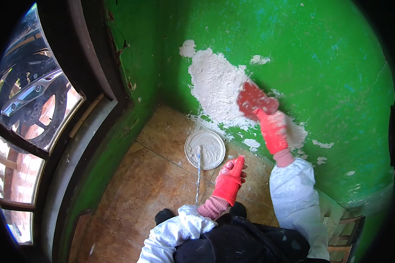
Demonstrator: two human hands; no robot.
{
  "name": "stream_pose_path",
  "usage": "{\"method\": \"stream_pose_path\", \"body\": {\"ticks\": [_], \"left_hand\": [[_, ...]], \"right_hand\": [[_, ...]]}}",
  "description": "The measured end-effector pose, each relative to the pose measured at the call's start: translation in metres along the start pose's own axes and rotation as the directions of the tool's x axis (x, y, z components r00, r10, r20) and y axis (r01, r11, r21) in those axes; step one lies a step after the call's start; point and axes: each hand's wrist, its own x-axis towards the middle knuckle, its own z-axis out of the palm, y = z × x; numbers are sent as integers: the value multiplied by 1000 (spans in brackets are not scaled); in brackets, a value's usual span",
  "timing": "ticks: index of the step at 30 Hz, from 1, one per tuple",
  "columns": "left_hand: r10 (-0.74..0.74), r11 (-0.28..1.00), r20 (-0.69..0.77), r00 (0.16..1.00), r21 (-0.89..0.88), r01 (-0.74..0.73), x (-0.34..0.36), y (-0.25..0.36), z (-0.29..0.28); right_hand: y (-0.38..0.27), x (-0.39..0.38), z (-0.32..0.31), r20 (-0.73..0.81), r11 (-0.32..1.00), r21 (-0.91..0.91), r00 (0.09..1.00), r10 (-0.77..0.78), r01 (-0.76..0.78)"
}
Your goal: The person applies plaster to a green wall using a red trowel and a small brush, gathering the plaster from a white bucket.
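Red scraper [251, 97], gripped in right hand [274, 131], sat against the wall [338, 65] right of the bucket [186, 151]; couldn't tell if left hand [229, 179] held anything. Seemed mid-smear with white paste [213, 83]; next stroke probably needed even pressure.

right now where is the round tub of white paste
In the head view, the round tub stands on the tiled floor near the picture's middle, below the white wall patch and up-left of the gloved left hand.

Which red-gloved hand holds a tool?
The right red-gloved hand, gripping a flat red scraper; the left red-gloved hand holds no tool.
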Motion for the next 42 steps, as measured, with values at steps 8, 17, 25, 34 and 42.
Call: {"method": "stream_pose_path", "body": {"ticks": [8, 17, 25, 34, 42], "left_hand": [[-17, 1000, -39, 999, -13, 17, 6, -6, -5], [15, 999, -26, 1000, -50, -17, 5, 0, -7], [-42, 998, -8, 999, -43, 41, 9, -8, -5], [-62, 997, 25, 998, -47, 63, 5, -7, 1], [-11, 998, -35, 999, -54, 9, 9, -4, -12]], "right_hand": [[27, 12, 12, -150, 959, -274, 982, -116, 72], [20, -6, 9, -127, 999, 42, 992, -16, 21], [34, 1, 6, -149, 909, -393, 965, -216, 143], [13, -10, 8, -197, 1000, 27, 980, 0, 5], [1, -12, 1, -189, 989, 141, 980, 66, -40]]}}
